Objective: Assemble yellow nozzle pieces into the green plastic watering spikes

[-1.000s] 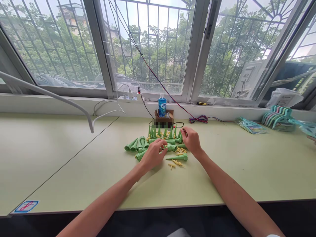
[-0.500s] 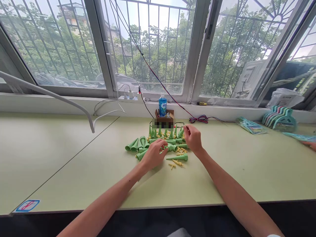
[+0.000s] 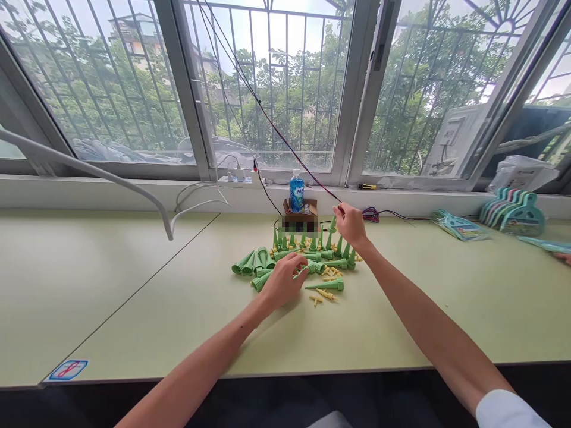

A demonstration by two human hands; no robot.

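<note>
My right hand (image 3: pixel 351 226) pinches the tip of a green plastic cone (image 3: pixel 332 224) and holds it raised, wide end down, behind the pile. Curved over the heap's front, my left hand (image 3: pixel 284 278) rests with thumb and fingers apart. Green cones (image 3: pixel 312 266) lie in the gap between them, and none is visibly gripped. More cones stand upright in a row (image 3: pixel 313 241) at the back, while others lie in a cluster (image 3: pixel 248 263) on the left. A single cone (image 3: pixel 328 285) lies in front with yellow T-shaped pieces (image 3: pixel 316 300) and a yellow pointed piece (image 3: pixel 328 294).
Behind the cones stands a cardboard box (image 3: pixel 307 219) with a blue bottle (image 3: pixel 297 193). Coiled wires (image 3: pixel 371 214) lie by the window wall. At right are packaged teal items (image 3: pixel 461 226) and a row of coloured ones (image 3: pixel 513 211). Another person's hand (image 3: pixel 562 257) shows at the right edge.
My right hand has risen, lifting the green cone by its tip. Upright cones on the right that it covered now show. My left hand keeps nearly the same pose.
</note>
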